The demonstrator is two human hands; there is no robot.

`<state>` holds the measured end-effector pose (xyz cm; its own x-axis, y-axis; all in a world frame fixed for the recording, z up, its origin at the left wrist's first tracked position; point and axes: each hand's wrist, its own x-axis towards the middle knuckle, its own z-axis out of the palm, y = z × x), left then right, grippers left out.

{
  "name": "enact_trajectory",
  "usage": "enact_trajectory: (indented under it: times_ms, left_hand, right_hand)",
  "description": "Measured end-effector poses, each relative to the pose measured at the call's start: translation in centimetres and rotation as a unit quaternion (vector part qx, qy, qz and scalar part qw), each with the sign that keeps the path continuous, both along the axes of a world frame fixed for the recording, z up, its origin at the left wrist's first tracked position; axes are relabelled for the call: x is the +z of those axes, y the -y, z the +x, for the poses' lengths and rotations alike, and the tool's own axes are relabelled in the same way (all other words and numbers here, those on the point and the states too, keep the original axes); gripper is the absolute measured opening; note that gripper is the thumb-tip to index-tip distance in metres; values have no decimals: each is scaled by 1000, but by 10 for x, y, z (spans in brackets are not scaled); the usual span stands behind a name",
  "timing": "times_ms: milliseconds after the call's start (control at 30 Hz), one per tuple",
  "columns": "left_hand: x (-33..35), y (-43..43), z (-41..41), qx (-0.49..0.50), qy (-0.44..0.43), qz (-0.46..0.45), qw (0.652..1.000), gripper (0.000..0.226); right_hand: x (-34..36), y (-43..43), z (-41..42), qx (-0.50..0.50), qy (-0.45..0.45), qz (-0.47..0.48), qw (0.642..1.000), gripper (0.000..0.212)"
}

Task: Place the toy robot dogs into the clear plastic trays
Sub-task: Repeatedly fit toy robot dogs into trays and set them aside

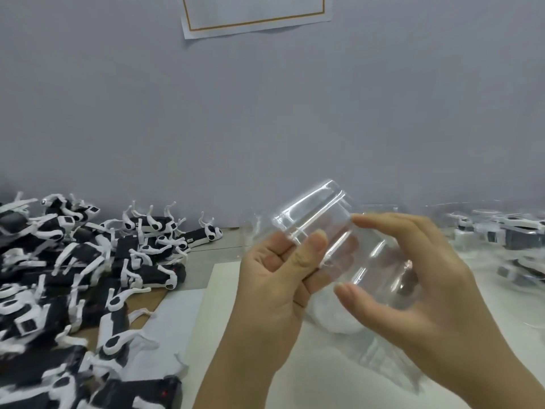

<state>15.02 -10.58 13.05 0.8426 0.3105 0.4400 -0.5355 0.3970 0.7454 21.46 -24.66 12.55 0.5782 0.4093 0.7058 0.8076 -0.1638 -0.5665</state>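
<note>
A clear plastic tray point(321, 222) is lifted above the table, tilted, in front of me. My left hand point(274, 287) grips its left side, thumb on the front and fingers behind. My right hand point(418, 276) holds the right side, with thumb and forefinger curved round it. No toy is inside the tray. A heap of black and white toy robot dogs point(88, 267) covers the left part of the table, apart from both hands.
At the right, against the wall, lie several clear trays with dogs in them point(501, 228). More clear plastic point(383, 358) lies under my right hand on the white table point(309, 379). A grey wall with a paper notice point(253, 13) stands behind.
</note>
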Motion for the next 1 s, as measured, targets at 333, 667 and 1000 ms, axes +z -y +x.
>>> enact_trajectory:
  times_ms: [333,667,1000]
  left_hand:
    - [-4,-16,-2,-135,33,33,990,32]
    - [-4,-3,1,123,-30,56,990,21]
    - [-3,-9,-1,73,2,82,994,16]
  right_hand:
    - [6,5,-3,43,-75,28,996,59]
    - [6,5,-3,-10,-45,32,998,69]
    - [5,7,2,65,-112,89,988,66]
